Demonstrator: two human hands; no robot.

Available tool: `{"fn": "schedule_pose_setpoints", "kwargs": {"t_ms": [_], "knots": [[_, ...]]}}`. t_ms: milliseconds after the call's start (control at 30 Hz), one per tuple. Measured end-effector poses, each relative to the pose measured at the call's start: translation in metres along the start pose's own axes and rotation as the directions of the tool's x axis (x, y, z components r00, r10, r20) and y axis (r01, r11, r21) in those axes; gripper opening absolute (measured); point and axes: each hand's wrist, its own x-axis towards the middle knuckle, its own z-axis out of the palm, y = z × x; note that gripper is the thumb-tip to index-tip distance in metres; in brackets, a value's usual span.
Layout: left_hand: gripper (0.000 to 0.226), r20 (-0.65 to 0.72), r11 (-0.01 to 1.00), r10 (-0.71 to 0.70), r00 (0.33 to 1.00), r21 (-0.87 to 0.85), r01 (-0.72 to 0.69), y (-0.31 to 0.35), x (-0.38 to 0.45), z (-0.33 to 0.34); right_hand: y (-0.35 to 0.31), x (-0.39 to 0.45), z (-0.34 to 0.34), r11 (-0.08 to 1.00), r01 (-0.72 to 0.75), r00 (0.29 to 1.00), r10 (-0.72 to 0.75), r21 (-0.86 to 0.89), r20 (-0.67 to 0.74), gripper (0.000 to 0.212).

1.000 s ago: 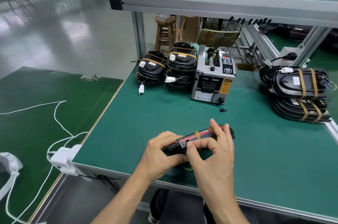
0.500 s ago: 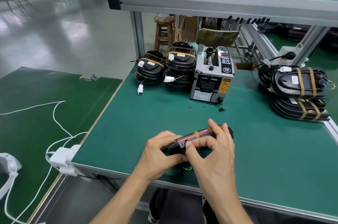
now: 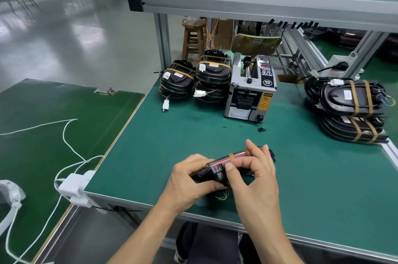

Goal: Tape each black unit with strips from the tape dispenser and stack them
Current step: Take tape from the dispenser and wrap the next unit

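1. Both hands are busy at the near edge of the tabletop (image 3: 150, 134); the left hand (image 3: 189, 177) curls round the near end of a black unit (image 3: 217, 172), and the right hand (image 3: 254, 173) grips its other side, thumb pressed on the upper edge and fingers wrapped over the far end.
2. That unit is held on edge just above the green mat, a red strip showing along its top; two brown tape bands (image 3: 231, 156) already cross it, and thin coloured wires (image 3: 223, 196) hang from beneath.
3. It looks like a rigid moulded shell, light enough for fingertips, so it should not flex; the glossy plastic may be a little slippery, and I would judge the flat sides and ends the safest places to hold.
4. The loose wires seem the delicate part; better to keep them free of the grip and out from under any strip.
5. The tape dispenser (image 3: 249, 89) stands well back at mid-table; whether a cut strip waits at its mouth I cannot tell.
6. Taped units sit in two stacks just left of it (image 3: 196, 80); a larger stack (image 3: 353, 110) lies on the right side, bands running across each shell.
7. My guess is the thumb is smoothing a band down; stacking should come next, most likely on one of those piles.
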Motion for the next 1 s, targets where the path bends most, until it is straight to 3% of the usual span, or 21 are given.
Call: {"fn": "schedule_pose_setpoints", "kwargs": {"t_ms": [200, 400, 767, 1000], "knots": [[0.041, 0.001, 1.0, -0.003, 1.0, 0.0, 0.003, 0.0, 0.001, 0.0, 0.002, 0.001, 0.002, 1.0, -0.001, 0.998, 0.001, -0.006, -0.058, 0.008], [0.042, 0.004, 1.0, -0.006, 1.0, -0.006, 0.006, 0.002, 0.0, 0.001, 0.004, 0.0, 0.012, 0.995, 0.053, 0.994, -0.061, -0.09, -0.095, 0.019], [0.04, -0.001, 1.0, 0.005, 1.0, -0.01, -0.005, 0.0, 0.001, -0.001, 0.009, 0.003, 0.011, 0.998, 0.052, 0.992, -0.056, -0.044, -0.112, 0.006], [0.028, 0.014, 0.999, 0.032, 0.999, 0.017, -0.032, 0.001, 0.001, -0.001, 0.006, 0.0, 0.016, 0.982, 0.06, 0.99, -0.082, -0.18, -0.116, 0.033]]}}
